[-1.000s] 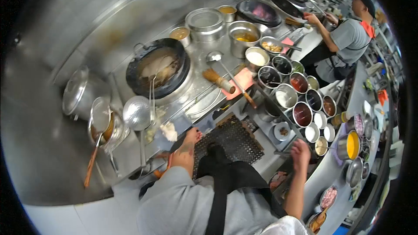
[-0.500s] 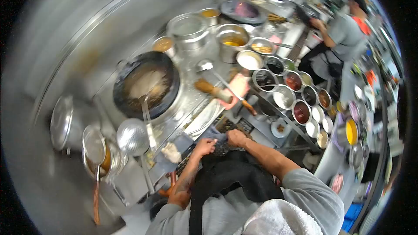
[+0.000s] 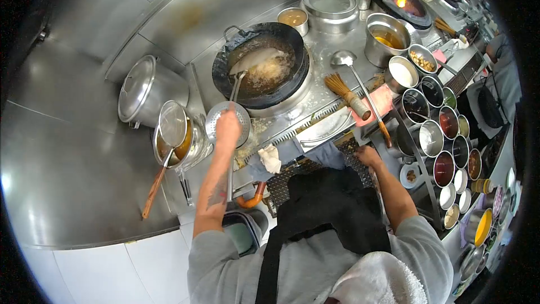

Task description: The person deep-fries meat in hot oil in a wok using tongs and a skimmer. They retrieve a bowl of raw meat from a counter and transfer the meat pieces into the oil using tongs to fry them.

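Observation:
My left hand [image 3: 228, 129] is closed around the handle end of long metal tongs [image 3: 237, 85], whose tips reach into the black wok [image 3: 223, 59]. A large pale piece of food [image 3: 261, 59] lies there in bubbling brown oil. Beneath my left hand sits a perforated skimmer [image 3: 243, 129], its handle pointing toward me. My right hand [image 3: 369, 157] is curled at the stove's front edge, right of a blue-grey cloth [image 3: 329, 156]; what its fingers hold is hidden. A crumpled white cloth [image 3: 270, 159] rests on the front ledge between my hands.
Left of the wok stand a lidded pot [image 3: 152, 90] and a wire strainer [image 3: 172, 124] over a container. Rightward are a ladle [image 3: 360, 81], a bamboo brush [image 3: 349, 95], a steel pot [image 3: 388, 25] and several seasoning containers. Flame shows in a far burner [image 3: 402, 8]. Another person [image 3: 500, 73] stands right.
My left hand has left the blue-grey cloth near my waist and moved forward onto the tongs. My right hand has shifted right along the stove edge. The camera view has turned.

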`<state>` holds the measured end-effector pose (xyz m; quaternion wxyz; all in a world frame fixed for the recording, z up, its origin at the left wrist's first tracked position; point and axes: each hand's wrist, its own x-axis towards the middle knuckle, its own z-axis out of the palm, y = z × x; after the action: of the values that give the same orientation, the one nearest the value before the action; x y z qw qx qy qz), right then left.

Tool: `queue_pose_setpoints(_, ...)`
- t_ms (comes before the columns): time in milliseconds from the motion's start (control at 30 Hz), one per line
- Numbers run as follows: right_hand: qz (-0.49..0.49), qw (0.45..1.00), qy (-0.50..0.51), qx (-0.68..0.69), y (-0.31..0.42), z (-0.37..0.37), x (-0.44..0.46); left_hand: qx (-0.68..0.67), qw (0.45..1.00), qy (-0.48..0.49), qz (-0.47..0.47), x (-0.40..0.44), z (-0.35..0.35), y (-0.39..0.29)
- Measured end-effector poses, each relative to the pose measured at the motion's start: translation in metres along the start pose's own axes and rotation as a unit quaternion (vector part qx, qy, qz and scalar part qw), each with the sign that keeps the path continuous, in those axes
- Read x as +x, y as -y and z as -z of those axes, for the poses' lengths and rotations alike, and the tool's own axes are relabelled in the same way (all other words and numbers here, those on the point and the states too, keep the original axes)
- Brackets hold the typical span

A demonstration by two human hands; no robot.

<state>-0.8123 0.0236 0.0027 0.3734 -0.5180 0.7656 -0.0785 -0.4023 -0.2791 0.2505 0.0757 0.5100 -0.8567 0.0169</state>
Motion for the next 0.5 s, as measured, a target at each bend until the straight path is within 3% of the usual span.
queue_pose_setpoints(33, 0.017, 0.999, -0.040, -0.033, -0.057, -0.035, 0.019, 0.008, 1.000, 0.007, -0.020, 0.001, 0.022, 0.012)
queue_pose_setpoints(67, 0.034, 0.994, -0.081, -0.066, -0.105, -0.064, 0.025, -0.017, 0.999, -0.013, 0.031, 0.001, 0.036, 0.021)
queue_pose_setpoints(133, -0.024, 0.989, -0.086, -0.115, -0.138, -0.074, 0.004, -0.036, 0.995, -0.037, 0.085, 0.003, 0.055, 0.041)
queue_pose_setpoints(167, -0.036, 0.995, -0.093, -0.016, -0.133, -0.063, -0.022, -0.093, 0.989, -0.020, 0.109, 0.004, 0.058, 0.051)
queue_pose_setpoints(200, -0.108, 0.991, -0.058, 0.057, -0.132, -0.059, -0.042, -0.150, 0.979, 0.000, 0.135, 0.004, 0.058, 0.063)
queue_pose_setpoints(233, -0.183, 0.975, -0.032, 0.124, -0.132, -0.055, -0.061, -0.121, 0.983, -0.024, 0.133, 0.009, 0.047, 0.077)
queue_pose_setpoints(267, -0.311, 0.936, 0.033, 0.159, -0.144, -0.059, -0.066, -0.113, 0.984, -0.023, 0.137, 0.013, 0.049, 0.069)
queue_pose_setpoints(300, -0.307, 0.937, 0.038, 0.159, -0.154, -0.063, -0.073, -0.196, 0.958, 0.015, 0.210, 0.018, 0.048, 0.060)
queue_pose_setpoints(333, -0.242, 0.962, 0.105, 0.067, -0.169, -0.074, -0.078, -0.276, 0.918, 0.050, 0.280, 0.023, 0.049, 0.054)
queue_pose_setpoints(367, -0.171, 0.971, 0.167, -0.027, -0.186, -0.085, -0.081, -0.388, 0.868, 0.094, 0.294, 0.028, 0.038, 0.059)
queue_pose_setpoints(400, -0.098, 0.962, 0.226, -0.120, -0.200, -0.094, -0.083, -0.386, 0.868, 0.093, 0.298, 0.032, 0.030, 0.057)
queue_pose_setpoints(433, -0.024, 0.936, 0.280, -0.212, -0.206, -0.099, -0.081, -0.473, 0.809, 0.143, 0.320, 0.034, 0.022, 0.053)
queue_pose_setpoints(467, -0.022, 0.935, 0.284, -0.213, -0.206, -0.101, -0.078, -0.553, 0.737, 0.191, 0.339, 0.036, 0.019, 0.041)
queue_pose_setpoints(500, -0.153, 0.956, 0.238, -0.076, -0.208, -0.101, -0.078, -0.590, 0.701, 0.210, 0.340, 0.034, 0.014, 0.030)
